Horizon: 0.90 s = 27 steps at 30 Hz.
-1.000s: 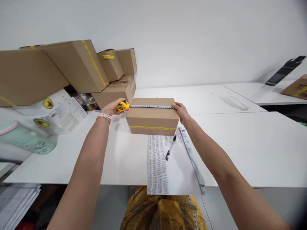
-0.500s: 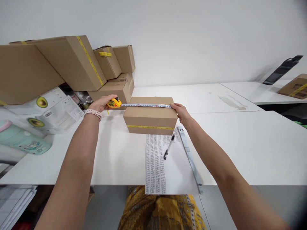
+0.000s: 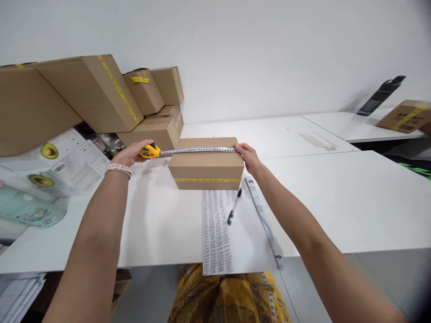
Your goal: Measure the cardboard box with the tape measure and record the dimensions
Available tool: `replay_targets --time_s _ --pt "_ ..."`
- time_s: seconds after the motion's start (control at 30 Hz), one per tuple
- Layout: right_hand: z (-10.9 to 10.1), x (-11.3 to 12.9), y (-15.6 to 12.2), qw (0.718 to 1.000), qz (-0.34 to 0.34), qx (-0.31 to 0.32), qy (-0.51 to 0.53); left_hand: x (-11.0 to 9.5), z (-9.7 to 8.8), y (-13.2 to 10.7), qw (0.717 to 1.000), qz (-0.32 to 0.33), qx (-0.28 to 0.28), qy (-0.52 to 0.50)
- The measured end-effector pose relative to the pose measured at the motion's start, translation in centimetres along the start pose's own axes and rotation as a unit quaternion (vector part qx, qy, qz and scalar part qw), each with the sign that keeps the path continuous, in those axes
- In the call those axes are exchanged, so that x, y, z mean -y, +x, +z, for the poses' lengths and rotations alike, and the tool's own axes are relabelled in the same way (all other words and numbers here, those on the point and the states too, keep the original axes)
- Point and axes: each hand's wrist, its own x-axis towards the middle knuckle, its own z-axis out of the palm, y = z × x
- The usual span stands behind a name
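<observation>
A closed cardboard box [image 3: 207,172] with a yellow tape strip along its front sits on the white table. My left hand [image 3: 129,154] is closed around the yellow case of a tape measure [image 3: 150,150], held just left of the box. The tape's white blade [image 3: 198,150] stretches lengthwise over the box top, slightly bowed. At the box's right end, my right hand [image 3: 248,156] pinches the blade's far end against the top edge. Partly beneath the front of the box lies a printed paper sheet [image 3: 247,242], with a black-and-clear pen [image 3: 235,206] on it.
Several cardboard boxes [image 3: 87,89] are stacked at the back left. Below them are a white carton with avocado pictures [image 3: 67,163] and a mint-green bottle [image 3: 30,206]. A black bottle [image 3: 380,96] and a taped box [image 3: 404,116] stand at the far right.
My left hand has moved the tape case left, away from the box, so more blade shows. The right hand stays at the box's right edge. The view has shifted a little.
</observation>
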Motion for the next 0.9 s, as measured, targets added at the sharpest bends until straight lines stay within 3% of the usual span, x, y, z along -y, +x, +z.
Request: replay_targets --time_s 0.23,0.67,0.9 --pt "-0.9 1.0 0.1 0.996 0.021 0.059 -0.066 -0.2 0.1 0.8 1.000 0.008 -0.005 0.016" --pt "-0.8 1.2 0.5 0.995 0.003 0.025 -0.093 -0.2 -0.1 -0.6 1.000 0.014 -0.005 0.011" --pt "-0.7 1.7 0.1 0.994 0.015 0.016 -0.111 -1.3 -0.5 -1.4 0.999 0.035 -0.017 -0.005"
